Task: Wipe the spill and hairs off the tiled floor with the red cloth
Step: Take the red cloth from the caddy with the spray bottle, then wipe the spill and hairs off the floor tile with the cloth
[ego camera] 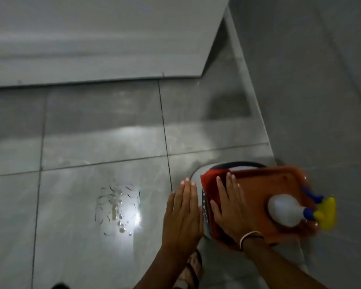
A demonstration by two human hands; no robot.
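Note:
A yellowish spill (pixel 116 209) with several dark hairs around it lies on the grey tiled floor (pixel 81 142), lit by a bright glare. The red cloth (pixel 212 182) lies on an orange tray (pixel 265 184) that rests on a white bucket at the right. My right hand (pixel 227 205) lies flat on the cloth with fingers spread. My left hand (pixel 183 213) hovers flat and empty just left of the bucket, right of the spill.
A white spray bottle (pixel 288 209) with a blue and yellow nozzle lies on the tray. The white bucket (pixel 198 176) stands against the grey wall (pixel 311 80) at the right. A white panel (pixel 92 38) covers the far floor. My sandalled foot (pixel 193 268) is below.

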